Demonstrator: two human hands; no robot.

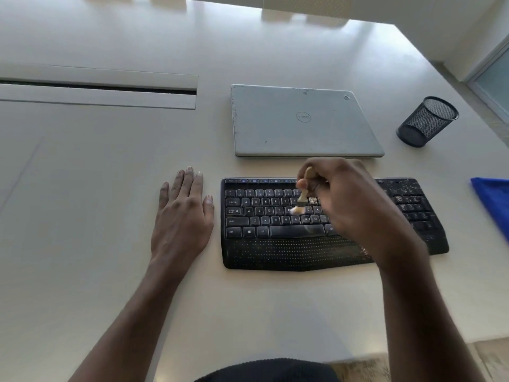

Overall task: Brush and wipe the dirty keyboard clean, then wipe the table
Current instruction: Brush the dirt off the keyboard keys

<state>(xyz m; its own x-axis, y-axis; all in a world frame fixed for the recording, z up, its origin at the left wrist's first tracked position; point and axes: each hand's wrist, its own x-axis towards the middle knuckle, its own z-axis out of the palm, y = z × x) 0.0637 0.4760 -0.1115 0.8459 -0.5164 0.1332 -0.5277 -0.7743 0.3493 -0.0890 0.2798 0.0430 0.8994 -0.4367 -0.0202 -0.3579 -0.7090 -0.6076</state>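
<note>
1. Dark fabric [267, 370] at the bottom edge lies nearest, and both bare forearms reach out past it over the pale, glossy table [110, 188]
2. Left hand [183, 213] rests flat on the table, palm down, fingers straight and close together, grasping nothing, just beside the keyboard's left end
3. Black wireless keyboard with a dotted palm rest [275, 252] lies on the table between the person and a closed grey laptop [303, 122]; pale crumbs speckle its right part and number pad
4. Right hand [349, 205] hangs over the middle keys, fingers curled round a small wooden-handled brush [303, 197], blurred, whose pale bristles meet the keys near the home row
5. Black wire-mesh pen cup [427, 121] stands right of the laptop; a blue cloth [493, 202] lies at the right edge, apart from the keyboard
6. Long cable slot [96, 88] runs across the table's far left
</note>
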